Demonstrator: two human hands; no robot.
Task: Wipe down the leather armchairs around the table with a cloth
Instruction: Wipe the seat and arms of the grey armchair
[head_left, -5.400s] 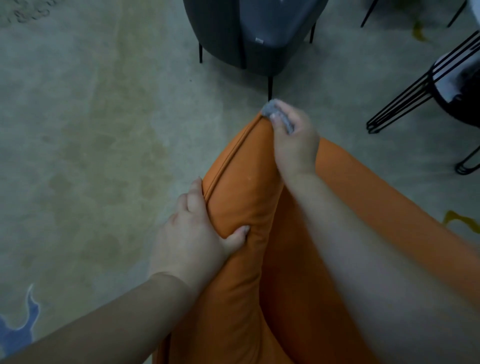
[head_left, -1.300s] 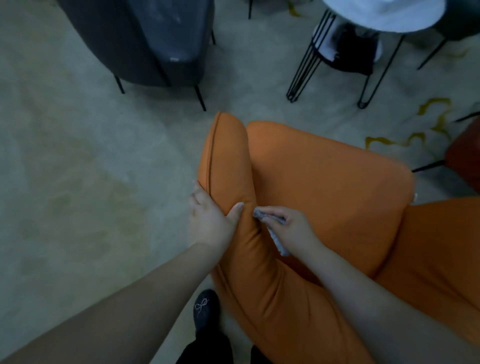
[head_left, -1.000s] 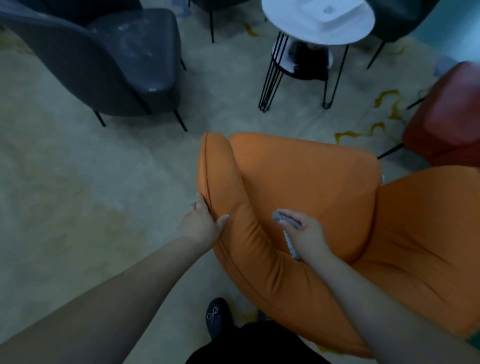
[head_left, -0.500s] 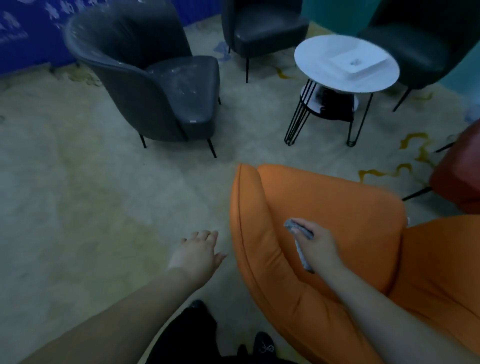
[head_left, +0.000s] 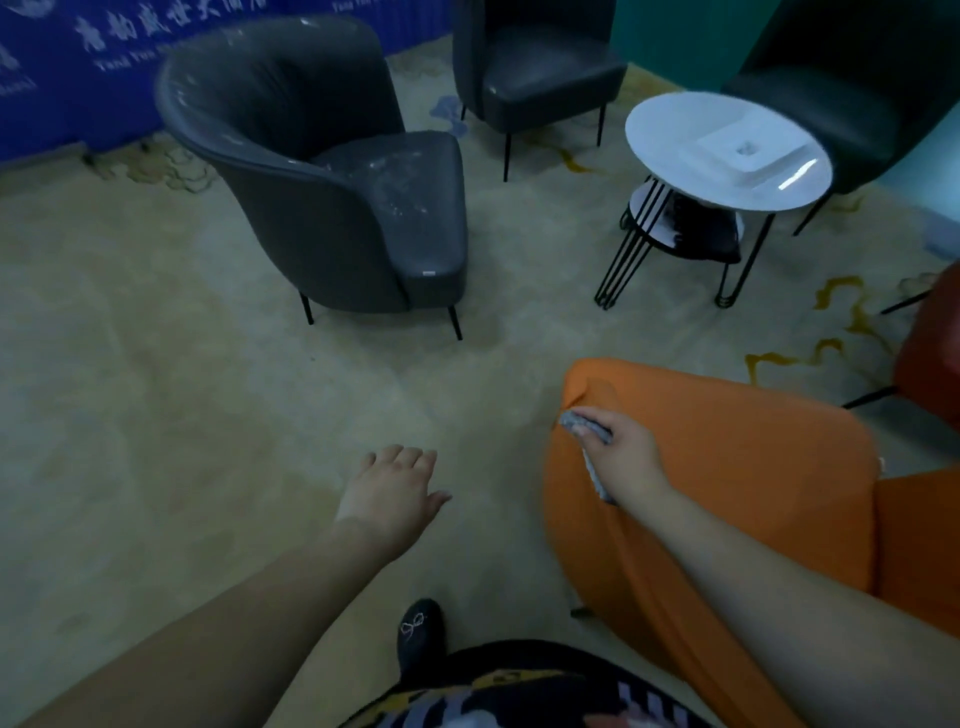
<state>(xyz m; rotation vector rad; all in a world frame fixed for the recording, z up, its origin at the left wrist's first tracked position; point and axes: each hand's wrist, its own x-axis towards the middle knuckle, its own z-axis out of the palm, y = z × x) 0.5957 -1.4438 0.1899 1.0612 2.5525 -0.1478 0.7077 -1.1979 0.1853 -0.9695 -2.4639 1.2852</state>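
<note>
An orange leather armchair (head_left: 737, 467) fills the lower right. My right hand (head_left: 621, 457) holds a small grey cloth (head_left: 579, 423) against the inner side of its left arm, near the front tip; the cloth's tail hangs below my palm. My left hand (head_left: 392, 491) hovers over the carpet left of the chair, fingers straight, holding nothing. A dusty dark grey armchair (head_left: 332, 171) stands ahead at the upper left. A round white table (head_left: 727, 150) on black wire legs stands at the upper right.
A second dark armchair (head_left: 535, 67) stands at the back, a dark green one (head_left: 857, 88) behind the table, a red one (head_left: 930, 348) at the right edge. Blue banner wall (head_left: 78, 67) at far left. My black shoe (head_left: 421, 631) is on the beige carpet.
My left hand let go of the orange chair's arm and moved out over the carpet. My right hand slid the cloth forward along the arm. The view lifted toward the grey chairs and table.
</note>
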